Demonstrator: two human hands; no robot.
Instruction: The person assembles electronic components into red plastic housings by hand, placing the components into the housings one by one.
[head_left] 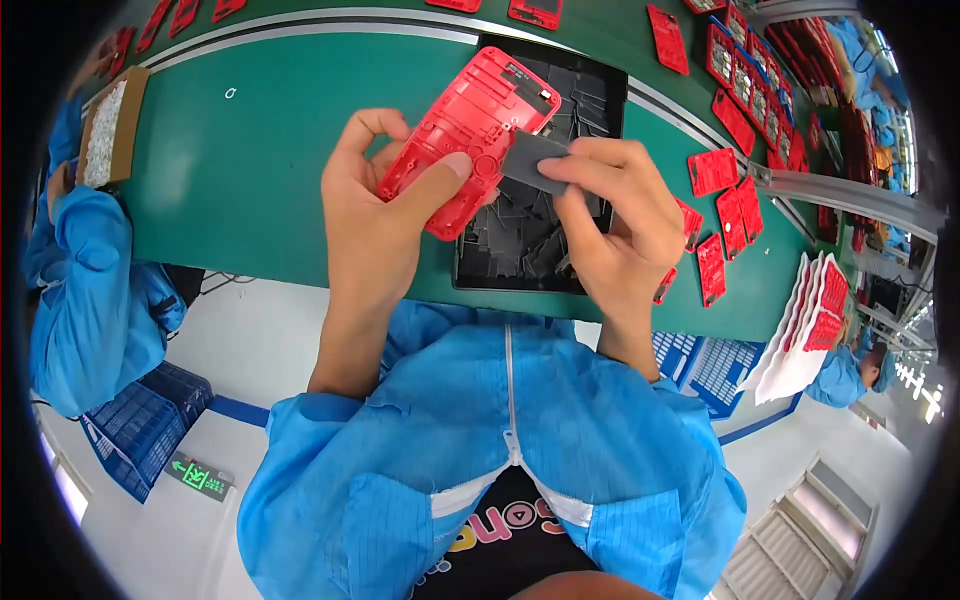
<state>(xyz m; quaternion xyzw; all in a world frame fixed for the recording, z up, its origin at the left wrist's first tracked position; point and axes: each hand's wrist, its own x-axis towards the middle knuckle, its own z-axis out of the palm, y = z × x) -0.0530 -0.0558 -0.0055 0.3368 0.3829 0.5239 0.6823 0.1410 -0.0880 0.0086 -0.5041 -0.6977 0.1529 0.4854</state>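
My left hand (385, 190) is closed round the lower left side of a red plastic device housing (455, 135), its thumb pressed on the ribbed inner face. The housing is tilted, its top end pointing away and to the right. Between the thumb and fingers of my right hand (620, 205) is a flat dark grey rectangular piece (530, 162), its left edge overlapping the housing's right side; whether they touch I cannot tell. Below both hands lies a black tray (520, 284) holding many loose dark flat pieces (525, 235), partly hidden by the housing and my right hand.
Several red housings (711, 270) lie on the green table (240, 170) to the right. More red parts (668, 40) are on the line beyond a metal rail (330, 18). A cardboard box (125, 125) stands at the left, near a person in a blue sleeve (95, 240).
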